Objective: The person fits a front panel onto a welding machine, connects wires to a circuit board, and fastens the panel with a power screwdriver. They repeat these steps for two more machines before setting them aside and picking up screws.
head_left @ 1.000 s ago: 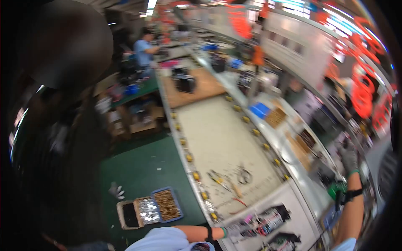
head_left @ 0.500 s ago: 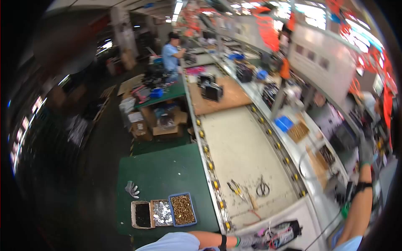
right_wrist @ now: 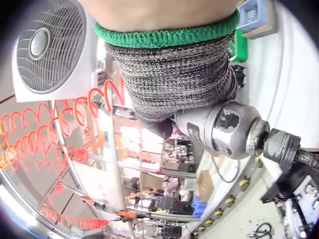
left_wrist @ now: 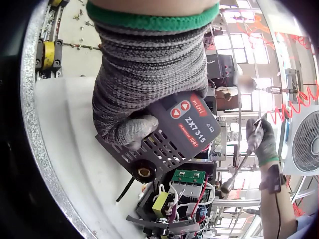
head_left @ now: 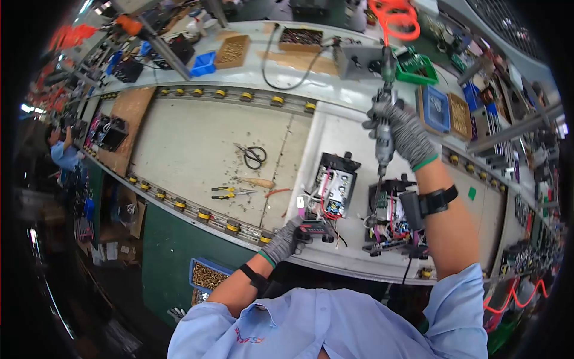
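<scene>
In the head view my gloved left hand point(head_left: 284, 244) grips the dark front panel point(head_left: 317, 228) of an open welding machine point(head_left: 336, 188) whose wiring shows. The left wrist view shows my thumb lying on that panel point(left_wrist: 182, 129), marked "mini ZX7 315". My gloved right hand point(head_left: 403, 131) holds an air screwdriver point(head_left: 384, 140) by its grey body, fingers wrapped round it. Its long bit points down over a second open welding machine point(head_left: 394, 209), to the right of the first. The screwdriver's body point(right_wrist: 227, 127) fills much of the right wrist view below the glove.
Both machines rest on a white board point(head_left: 323, 134) on the roller line. To the left lie scissors point(head_left: 254, 157), yellow-handled pliers point(head_left: 230, 192) and a wooden-handled tool point(head_left: 258, 181). A blue tray of brass pieces point(head_left: 207, 274) sits nearby. A red coiled hose point(head_left: 397, 21) hangs above.
The head view has swung to the right and down. My right hand has come from the far right over the board with the screwdriver. My left hand stays at the first machine.
</scene>
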A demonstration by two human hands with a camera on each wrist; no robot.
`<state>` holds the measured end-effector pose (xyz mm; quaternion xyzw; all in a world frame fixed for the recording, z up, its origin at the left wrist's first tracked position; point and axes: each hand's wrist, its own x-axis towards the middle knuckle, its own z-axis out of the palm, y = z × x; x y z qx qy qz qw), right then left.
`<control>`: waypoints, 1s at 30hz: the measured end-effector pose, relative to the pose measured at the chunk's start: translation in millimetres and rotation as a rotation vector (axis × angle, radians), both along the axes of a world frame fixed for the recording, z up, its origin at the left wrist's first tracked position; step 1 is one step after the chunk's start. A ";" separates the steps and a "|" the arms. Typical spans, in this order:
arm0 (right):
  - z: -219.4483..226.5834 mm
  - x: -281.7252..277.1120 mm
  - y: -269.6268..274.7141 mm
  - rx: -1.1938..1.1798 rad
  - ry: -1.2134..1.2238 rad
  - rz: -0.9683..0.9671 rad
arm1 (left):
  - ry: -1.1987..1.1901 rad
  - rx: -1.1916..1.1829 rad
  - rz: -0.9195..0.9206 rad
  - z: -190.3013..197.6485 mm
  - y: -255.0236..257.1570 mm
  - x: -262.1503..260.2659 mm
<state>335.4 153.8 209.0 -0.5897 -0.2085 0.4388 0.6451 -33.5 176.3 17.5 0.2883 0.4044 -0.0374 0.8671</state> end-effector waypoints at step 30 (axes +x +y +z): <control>-236.8 -13.0 -7.1 -0.993 -0.378 -0.347 | -0.196 -0.504 0.155 -29.1 -15.9 -18.6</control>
